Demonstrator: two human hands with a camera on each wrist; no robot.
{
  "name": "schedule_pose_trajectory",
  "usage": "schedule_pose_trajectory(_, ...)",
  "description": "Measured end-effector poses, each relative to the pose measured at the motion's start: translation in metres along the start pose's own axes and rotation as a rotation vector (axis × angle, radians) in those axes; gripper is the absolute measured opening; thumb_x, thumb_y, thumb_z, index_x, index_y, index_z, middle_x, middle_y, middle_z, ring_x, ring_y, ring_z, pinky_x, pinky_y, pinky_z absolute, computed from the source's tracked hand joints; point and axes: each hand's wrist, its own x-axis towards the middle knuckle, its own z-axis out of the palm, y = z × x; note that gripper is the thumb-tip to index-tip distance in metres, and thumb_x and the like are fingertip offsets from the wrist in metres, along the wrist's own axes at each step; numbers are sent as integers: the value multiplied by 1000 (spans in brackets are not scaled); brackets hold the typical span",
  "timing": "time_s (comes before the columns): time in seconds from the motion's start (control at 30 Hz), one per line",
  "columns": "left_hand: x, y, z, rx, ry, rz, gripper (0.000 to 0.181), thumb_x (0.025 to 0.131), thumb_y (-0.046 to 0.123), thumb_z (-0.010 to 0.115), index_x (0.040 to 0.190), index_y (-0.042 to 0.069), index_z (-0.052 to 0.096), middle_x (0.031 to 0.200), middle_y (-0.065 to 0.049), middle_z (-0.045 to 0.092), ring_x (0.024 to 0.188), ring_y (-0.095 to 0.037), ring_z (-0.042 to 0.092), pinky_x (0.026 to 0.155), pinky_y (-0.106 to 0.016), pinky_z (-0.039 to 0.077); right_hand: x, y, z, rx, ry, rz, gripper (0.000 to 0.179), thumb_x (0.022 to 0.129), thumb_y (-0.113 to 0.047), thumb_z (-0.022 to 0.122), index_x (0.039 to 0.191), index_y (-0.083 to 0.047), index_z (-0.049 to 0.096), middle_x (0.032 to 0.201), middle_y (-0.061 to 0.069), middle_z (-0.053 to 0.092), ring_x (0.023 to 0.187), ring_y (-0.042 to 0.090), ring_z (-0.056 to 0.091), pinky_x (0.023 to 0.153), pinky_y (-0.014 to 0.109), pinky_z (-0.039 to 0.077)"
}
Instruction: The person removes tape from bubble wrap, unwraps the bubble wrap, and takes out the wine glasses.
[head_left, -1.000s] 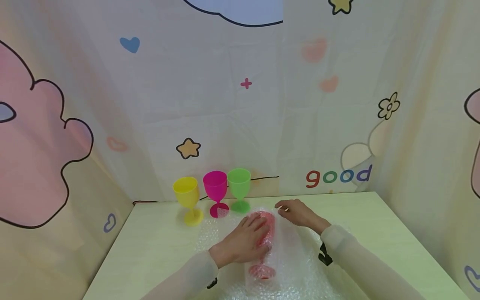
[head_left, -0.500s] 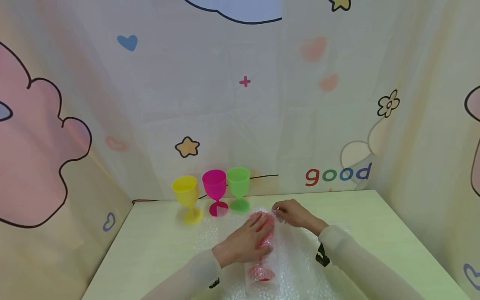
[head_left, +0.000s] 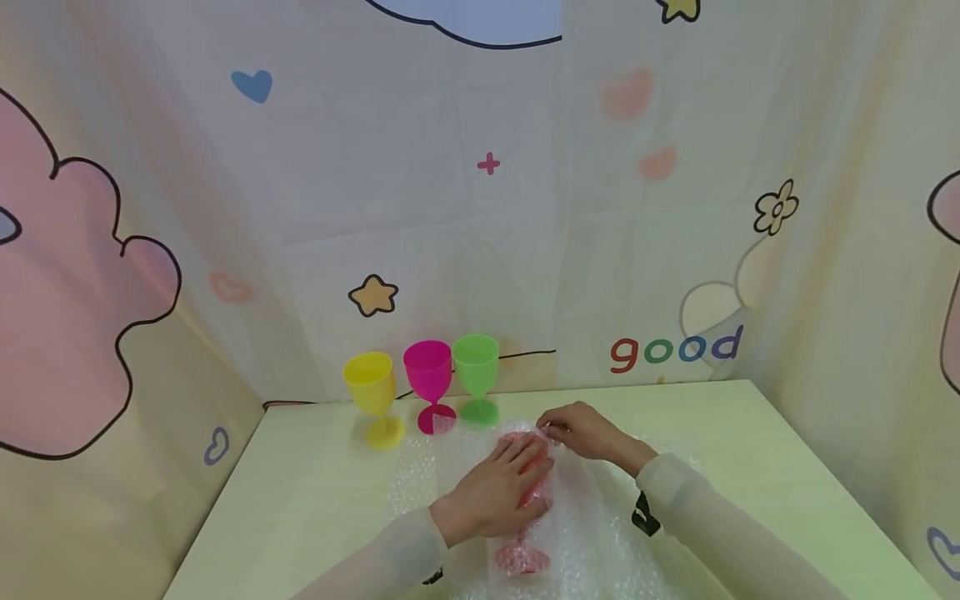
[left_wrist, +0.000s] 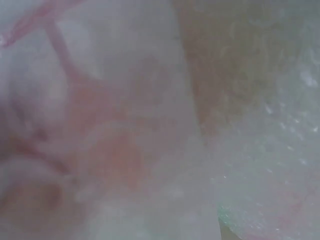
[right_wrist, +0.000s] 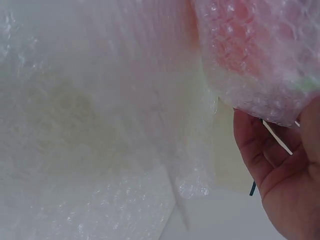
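A red goblet [head_left: 522, 557] lies on its side under bubble wrap [head_left: 600, 542], its foot toward the front of the table. Over its bowl rests my left hand [head_left: 495, 492], fingers spread across the wrapped surface. At the far end of the bowl, my right hand [head_left: 585, 431] pinches the wrap's edge between thumb and fingers. The right wrist view shows this right hand [right_wrist: 280, 160] right at the end of the wrapped red bowl [right_wrist: 232, 42]. Blurred layers of wrap [left_wrist: 280, 165] fill the left wrist view, with part of the pinkish goblet [left_wrist: 60, 47] showing through.
Behind the wrap stand a yellow goblet [head_left: 372, 383], a magenta goblet [head_left: 428, 371] and a light green goblet [head_left: 476, 364], all upright. A corner of wrap overlaps the magenta foot. The pale table [head_left: 300, 475] ends at a printed curtain [head_left: 420, 192].
My right hand has come slightly left to the far end of the goblet and now pinches the wrap. The left hand stays over the bowl; goblet and hand shift slightly toward the front.
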Motion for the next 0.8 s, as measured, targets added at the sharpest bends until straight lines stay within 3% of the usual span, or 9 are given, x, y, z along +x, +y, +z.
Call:
schedule_pose_trajectory(0.17,-1,-2,3,11,-11,11,62,102,53,34,154,20,33,165,-3,21,154,-22,14,125,-42,17,-2,3,1,-27,42,17,12,95,-12,62,102,-14,72,91,-2,73,69,3,59,67,22,53)
schedule_pose_trajectory(0.4,-4,-5,4,14,-6,10,65,101,54,36,156,20,28,165,-1,21,154,-20,15,125,-39,17,-7,12,3,-10,71,113,10,95,-12,63,98,-10,72,81,-2,72,68,6,60,64,25,52)
schedule_pose_trajectory(0.67,-14,-11,4,-17,58,10,66,102,47,37,158,16,22,165,-4,23,153,-23,18,125,-41,19,-14,25,2,-60,130,248,13,93,-11,63,98,-6,74,92,7,73,78,16,61,72,34,55)
schedule_pose_trajectory(0.8,-17,-13,3,-35,38,-13,66,101,49,38,158,19,21,165,-3,21,153,-23,17,124,-44,19,-15,26,2,-12,131,228,19,94,-11,61,109,-5,70,101,12,73,85,22,66,75,37,57)
